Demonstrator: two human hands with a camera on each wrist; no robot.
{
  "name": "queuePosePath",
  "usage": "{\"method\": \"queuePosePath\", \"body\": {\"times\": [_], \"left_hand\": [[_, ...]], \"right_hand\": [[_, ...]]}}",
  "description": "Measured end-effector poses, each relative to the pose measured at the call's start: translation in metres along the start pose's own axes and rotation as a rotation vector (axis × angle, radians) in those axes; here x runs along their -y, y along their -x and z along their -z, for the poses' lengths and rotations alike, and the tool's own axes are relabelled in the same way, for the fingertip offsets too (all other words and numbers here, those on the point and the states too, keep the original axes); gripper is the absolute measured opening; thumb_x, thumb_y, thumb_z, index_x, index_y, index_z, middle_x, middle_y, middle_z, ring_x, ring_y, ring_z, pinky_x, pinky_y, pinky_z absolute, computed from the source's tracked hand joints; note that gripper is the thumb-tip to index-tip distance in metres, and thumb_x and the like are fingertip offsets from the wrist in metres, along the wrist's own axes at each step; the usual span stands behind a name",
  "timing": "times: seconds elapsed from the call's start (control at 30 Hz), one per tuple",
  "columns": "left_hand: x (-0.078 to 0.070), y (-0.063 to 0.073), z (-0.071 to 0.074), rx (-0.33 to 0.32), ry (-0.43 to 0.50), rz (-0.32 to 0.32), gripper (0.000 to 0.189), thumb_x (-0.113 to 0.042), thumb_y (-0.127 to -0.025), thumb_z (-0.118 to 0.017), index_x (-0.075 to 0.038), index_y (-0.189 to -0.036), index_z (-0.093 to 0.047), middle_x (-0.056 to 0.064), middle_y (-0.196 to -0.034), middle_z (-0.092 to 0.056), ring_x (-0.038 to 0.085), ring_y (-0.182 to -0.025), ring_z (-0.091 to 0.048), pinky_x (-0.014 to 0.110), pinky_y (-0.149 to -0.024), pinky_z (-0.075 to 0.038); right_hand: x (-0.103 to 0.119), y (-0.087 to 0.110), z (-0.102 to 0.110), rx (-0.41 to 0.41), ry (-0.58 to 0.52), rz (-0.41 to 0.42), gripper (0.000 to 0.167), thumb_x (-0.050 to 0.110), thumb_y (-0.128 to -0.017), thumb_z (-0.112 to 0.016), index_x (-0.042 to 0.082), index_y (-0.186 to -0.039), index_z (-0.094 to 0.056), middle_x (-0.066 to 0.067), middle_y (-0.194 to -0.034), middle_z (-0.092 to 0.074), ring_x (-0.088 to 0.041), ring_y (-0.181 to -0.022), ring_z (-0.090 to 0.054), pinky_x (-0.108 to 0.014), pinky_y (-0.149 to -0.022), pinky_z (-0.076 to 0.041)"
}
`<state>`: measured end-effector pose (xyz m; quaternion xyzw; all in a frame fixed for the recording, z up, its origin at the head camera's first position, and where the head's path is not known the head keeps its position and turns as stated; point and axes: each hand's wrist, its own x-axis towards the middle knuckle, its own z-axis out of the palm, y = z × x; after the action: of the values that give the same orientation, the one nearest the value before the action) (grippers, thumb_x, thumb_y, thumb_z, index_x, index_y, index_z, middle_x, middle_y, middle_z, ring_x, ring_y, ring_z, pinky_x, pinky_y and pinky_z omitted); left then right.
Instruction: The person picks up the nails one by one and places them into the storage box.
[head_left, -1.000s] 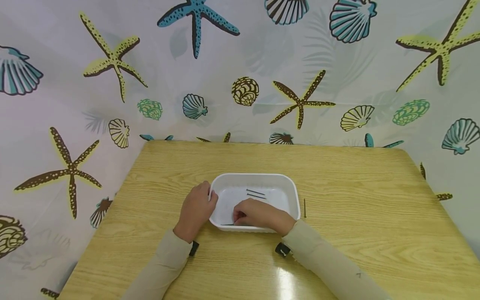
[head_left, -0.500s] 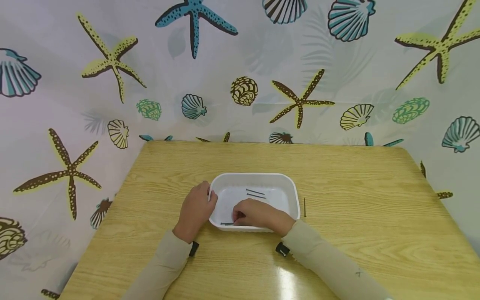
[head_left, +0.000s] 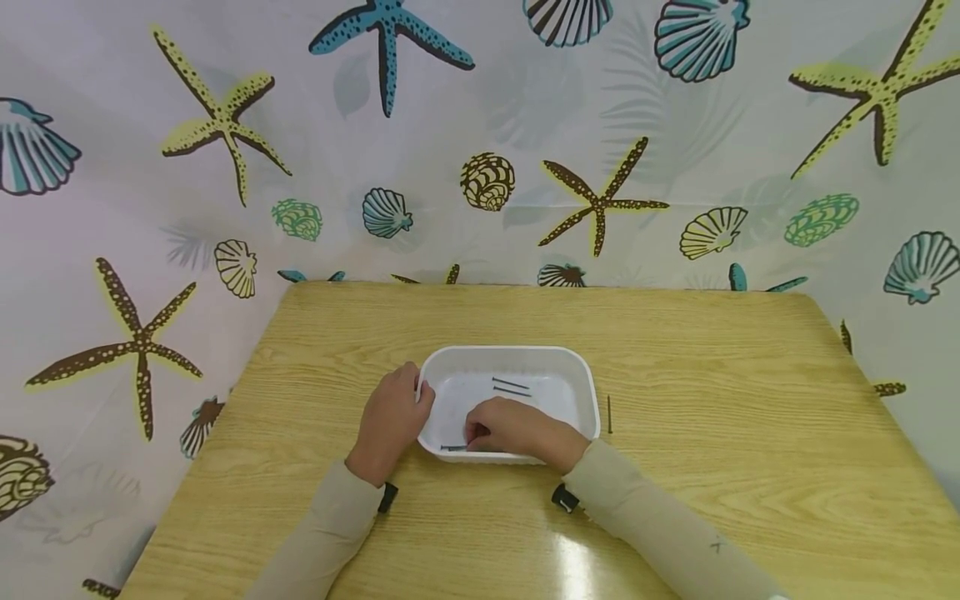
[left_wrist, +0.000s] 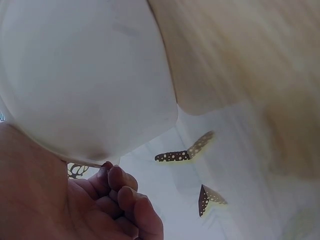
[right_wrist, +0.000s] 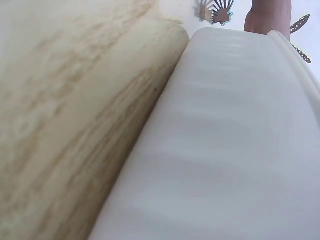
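A white plastic tub (head_left: 517,358) stands on the wooden table. My left hand (head_left: 393,421) grips its left rim, thumb over the inside; in the left wrist view the curled fingers of that left hand (left_wrist: 115,205) lie at the tub's edge. Reaching over the front rim, my right hand (head_left: 510,425) is inside the tub, fingers curled down at the front wall. Its fingertips pinch at the right ends of two dark nails (head_left: 452,448) lying along that wall. Farther back on the tub floor, two more nails (head_left: 512,392) lie side by side.
One loose nail (head_left: 610,415) lies on the table (head_left: 712,400) just right of the tub. A cloth (head_left: 435,150) printed with shells and starfish hangs behind the table and along its sides. In the right wrist view, the tub's outer wall (right_wrist: 215,140) fills much of the picture.
At the tub's front left, a second nail has come into view beside the first one at my right fingertips. Both hands have stayed nearly still.
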<state>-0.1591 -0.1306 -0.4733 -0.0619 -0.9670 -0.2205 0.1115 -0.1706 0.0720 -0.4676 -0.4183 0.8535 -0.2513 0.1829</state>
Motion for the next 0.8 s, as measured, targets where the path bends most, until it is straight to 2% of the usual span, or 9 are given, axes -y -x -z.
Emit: {"method": "queuePosePath", "body": {"times": [0.27, 0.43, 0.8], "left_hand": [[0.0008, 0.0007, -0.0011, 0.003, 0.006, 0.007, 0.019, -0.022, -0.089, -0.053, -0.01, -0.077, -0.045, 0.003, -0.064, -0.042, 0.017, -0.058, -0.041, 0.029, -0.049, -0.034], [0.0018, 0.0008, -0.0023, 0.013, -0.001, 0.011, 0.018, -0.022, -0.089, -0.052, -0.009, -0.078, -0.046, 0.003, -0.065, -0.043, 0.017, -0.058, -0.041, 0.029, -0.049, -0.034], [-0.0007, 0.0009, 0.0006, -0.007, 0.013, 0.0, 0.019, -0.022, -0.09, -0.051, -0.01, -0.077, -0.045, 0.003, -0.064, -0.043, 0.018, -0.057, -0.042, 0.03, -0.049, -0.034]], "right_hand": [[-0.0024, -0.0016, -0.0033, -0.011, -0.021, -0.025, 0.009, 0.022, -0.086, -0.067, 0.017, -0.079, -0.064, 0.011, -0.073, -0.058, -0.003, -0.067, -0.05, -0.02, -0.066, -0.043], [-0.0036, -0.0022, -0.0049, -0.019, 0.0, -0.03, 0.01, 0.024, -0.086, -0.066, 0.018, -0.079, -0.064, 0.012, -0.072, -0.058, -0.002, -0.067, -0.05, -0.02, -0.065, -0.043], [-0.0009, -0.0025, -0.0029, -0.041, 0.029, -0.063, 0.012, 0.03, -0.086, -0.065, 0.021, -0.078, -0.065, 0.015, -0.071, -0.057, -0.001, -0.066, -0.051, -0.02, -0.064, -0.043]]}}
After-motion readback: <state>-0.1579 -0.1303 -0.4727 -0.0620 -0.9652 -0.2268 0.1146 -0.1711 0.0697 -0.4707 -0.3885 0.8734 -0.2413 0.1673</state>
